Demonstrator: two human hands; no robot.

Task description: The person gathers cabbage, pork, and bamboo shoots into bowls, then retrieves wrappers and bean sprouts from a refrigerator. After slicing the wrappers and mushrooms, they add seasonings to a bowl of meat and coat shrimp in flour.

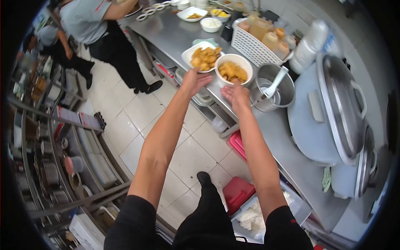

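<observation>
My left hand is at the near edge of a white squarish bowl of golden-brown food pieces. Its thumb touches the rim while the fingers stretch below the edge. A round white bowl with similar food in brown sauce is in my right hand, the thumb over the near rim and the fingers lower on the outside. Both bowls stand side by side at the counter's front edge, very close together. Just right of my right hand is a steel pot with a white-handled utensil in it.
A white basket of sauce bottles stands behind the bowls on the steel counter. Large lidded pots occupy the right. Below are a red lid and a tub of white stuff. Two people stand at upper left.
</observation>
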